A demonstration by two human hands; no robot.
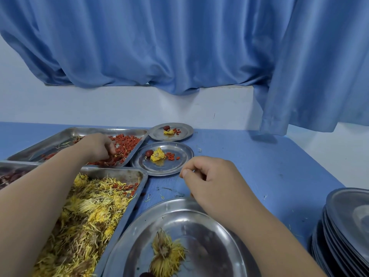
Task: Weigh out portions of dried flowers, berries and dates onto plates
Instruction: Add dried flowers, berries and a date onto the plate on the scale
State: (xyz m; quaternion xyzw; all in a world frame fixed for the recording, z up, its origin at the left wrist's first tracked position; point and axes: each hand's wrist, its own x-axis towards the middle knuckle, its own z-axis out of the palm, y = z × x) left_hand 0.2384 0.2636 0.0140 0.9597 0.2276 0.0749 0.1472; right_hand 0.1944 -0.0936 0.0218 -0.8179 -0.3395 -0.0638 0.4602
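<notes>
My left hand point(97, 145) reaches into the far steel tray point(65, 134) of red berries point(125, 143), its fingers curled down among them. Whether it holds any is hidden. My right hand point(209, 180) hovers loosely curled above the far rim of the near plate point(179, 216), holding nothing I can see. That plate carries one yellow dried flower point(166, 254) and a dark date point(146, 274) at the bottom edge. A nearer tray point(139, 176) is heaped with yellow dried flowers point(85, 214). Two filled plates lie beyond, the middle plate point(179, 160) and the far plate point(185, 130), each with flower, berries and date.
A third tray point(12, 166) with dark dates shows at the left edge. A stack of steel plates point(347, 222) stands at the right. The blue table point(269, 166) ends at a white wall, with a blue curtain point(179, 47) hanging above.
</notes>
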